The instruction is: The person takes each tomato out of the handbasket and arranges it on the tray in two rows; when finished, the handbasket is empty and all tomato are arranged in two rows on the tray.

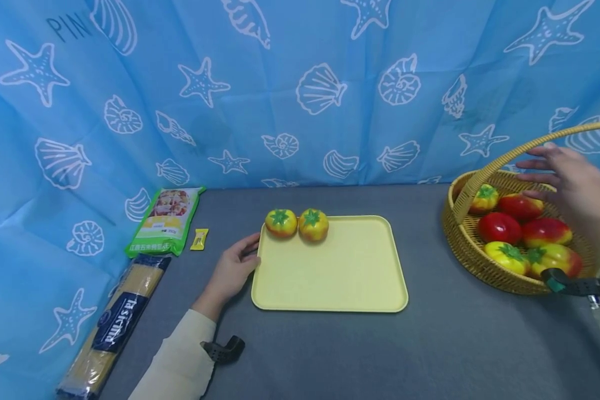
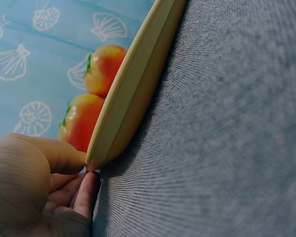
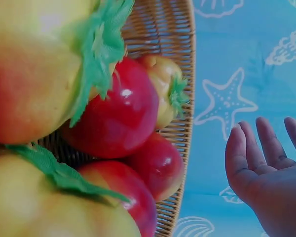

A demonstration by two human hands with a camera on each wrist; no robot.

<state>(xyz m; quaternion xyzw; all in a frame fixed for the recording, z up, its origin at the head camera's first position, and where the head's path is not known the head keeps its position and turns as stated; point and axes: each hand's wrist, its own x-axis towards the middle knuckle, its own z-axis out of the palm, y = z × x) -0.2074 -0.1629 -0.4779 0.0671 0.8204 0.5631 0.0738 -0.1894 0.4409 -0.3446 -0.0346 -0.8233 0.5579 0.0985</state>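
Note:
My left hand (image 1: 234, 268) pinches the left rim of a pale yellow tray (image 1: 330, 278); in the left wrist view the thumb and a fingertip (image 2: 86, 190) meet at its edge. Two orange-yellow persimmons (image 1: 281, 223) with green leaf caps sit side by side in the tray's upper left corner. Over at the right, my right hand (image 1: 572, 178) is above a wicker basket (image 1: 462, 244), fingers spread and holding nothing. Inside the basket lie several persimmons (image 1: 506, 256) and glossy red fruits (image 1: 500, 228), some with yellow patches. The basket's tall handle (image 1: 510, 155) arches past the hand.
Left of the tray lie a green food packet (image 1: 165, 222), a small yellow wrapped piece (image 1: 199, 239) and a long pack of spaghetti (image 1: 115, 328). A blue curtain (image 1: 260, 83) with shells and starfish hangs behind the grey cloth-covered table (image 1: 330, 355).

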